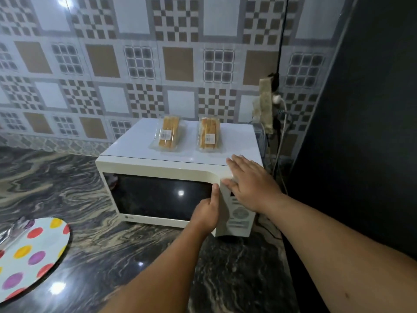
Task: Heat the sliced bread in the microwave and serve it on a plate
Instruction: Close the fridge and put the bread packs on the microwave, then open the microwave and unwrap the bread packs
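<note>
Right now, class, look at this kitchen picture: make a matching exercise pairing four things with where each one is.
Things:
1. bread packs
2. plate
3. left hand
4. right hand

Places:
A. flat on the microwave's top right corner
B. on the counter, left of the microwave
C. on top of the microwave
D. at the door's right edge

Pairs: 1-C, 2-B, 3-D, 4-A

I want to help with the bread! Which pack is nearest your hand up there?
Find the white microwave on the marbled counter. Two clear bread packs lie on its roof. Yours is the right pack, closest to the right hand resting flat on the top corner; the left pack lies farther away.
</note>
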